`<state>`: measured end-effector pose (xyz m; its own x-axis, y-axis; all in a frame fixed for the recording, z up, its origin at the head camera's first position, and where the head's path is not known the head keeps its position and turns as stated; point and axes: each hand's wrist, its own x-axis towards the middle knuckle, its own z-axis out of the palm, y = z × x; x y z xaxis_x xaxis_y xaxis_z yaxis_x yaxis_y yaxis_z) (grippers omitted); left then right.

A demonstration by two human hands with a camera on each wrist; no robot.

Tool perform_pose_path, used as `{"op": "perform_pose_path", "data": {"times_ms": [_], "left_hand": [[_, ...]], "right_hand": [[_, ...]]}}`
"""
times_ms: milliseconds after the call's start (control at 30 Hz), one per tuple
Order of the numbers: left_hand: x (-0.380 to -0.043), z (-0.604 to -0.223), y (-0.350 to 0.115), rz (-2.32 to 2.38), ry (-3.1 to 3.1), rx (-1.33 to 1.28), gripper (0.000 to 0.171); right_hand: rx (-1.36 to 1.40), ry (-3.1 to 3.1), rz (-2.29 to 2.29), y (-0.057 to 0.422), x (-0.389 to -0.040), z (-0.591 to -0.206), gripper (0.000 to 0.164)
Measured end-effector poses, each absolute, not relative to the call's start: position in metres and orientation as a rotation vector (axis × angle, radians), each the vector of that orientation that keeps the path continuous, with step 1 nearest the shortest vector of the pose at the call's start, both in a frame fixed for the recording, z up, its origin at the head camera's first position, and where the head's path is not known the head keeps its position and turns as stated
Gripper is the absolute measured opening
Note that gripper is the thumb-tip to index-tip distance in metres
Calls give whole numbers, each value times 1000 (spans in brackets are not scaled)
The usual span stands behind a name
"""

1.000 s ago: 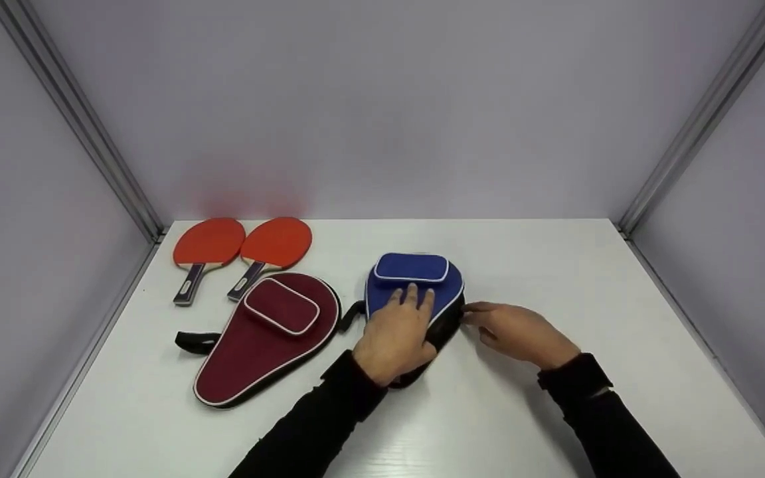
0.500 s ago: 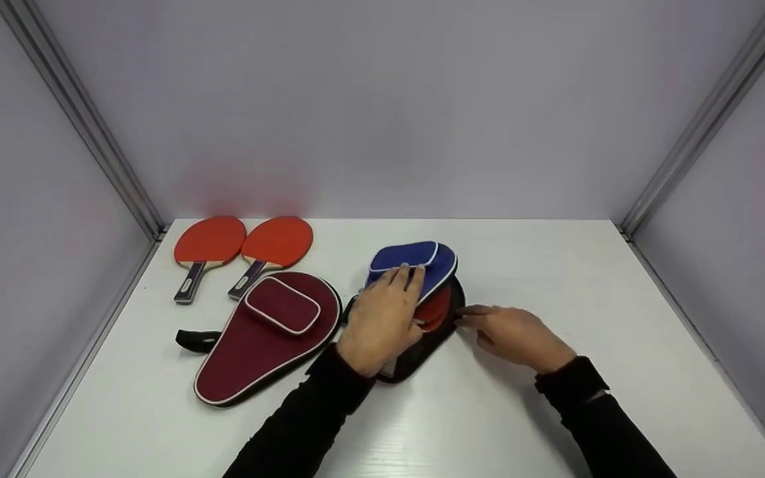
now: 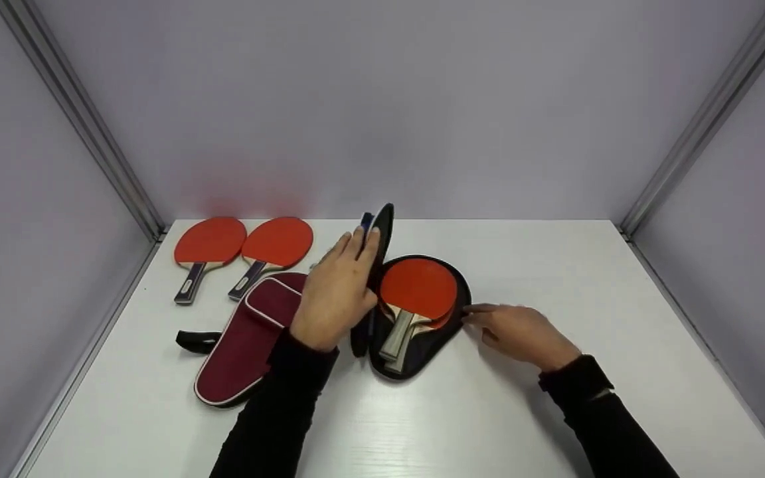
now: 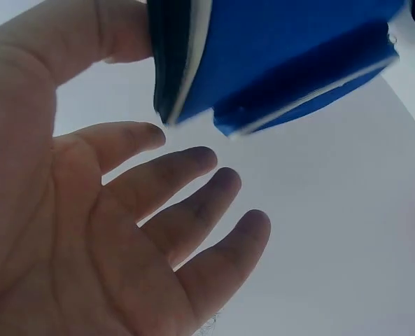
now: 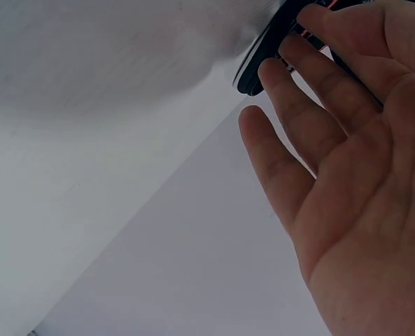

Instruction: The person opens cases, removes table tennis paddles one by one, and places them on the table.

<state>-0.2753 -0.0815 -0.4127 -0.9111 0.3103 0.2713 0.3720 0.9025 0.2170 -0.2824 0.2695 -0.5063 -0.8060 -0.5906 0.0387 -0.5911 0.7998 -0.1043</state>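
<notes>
My left hand (image 3: 333,292), fingers extended, props the cover (image 3: 386,232) of the blue case (image 3: 434,340); right hand (image 3: 522,337) at its rim, pinching or merely touching unclear; should my thumb slip, the cover could flop onto the paddles (image 3: 419,289) inside.

Both arms (image 3: 266,411) reach forward in dark sleeves (image 3: 611,428).
The left hand (image 3: 335,292) points forward, its fingers (image 4: 176,178) almost straight and a little spread, its thumb (image 4: 113,35) standing apart from them. The right hand (image 3: 522,335) is turned toward the left, with its fingers extended and slightly bent. Both arms come in from the lower edge of the head view.
</notes>
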Motion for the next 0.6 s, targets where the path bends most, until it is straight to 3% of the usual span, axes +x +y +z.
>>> {"op": "perform_pose_path", "data": {"times_ms": [600], "left_hand": [[-300,-434,-123,9,-2916,-494,95]], "right_hand": [[996,-2954,136,271,-283,-506,40]]}}
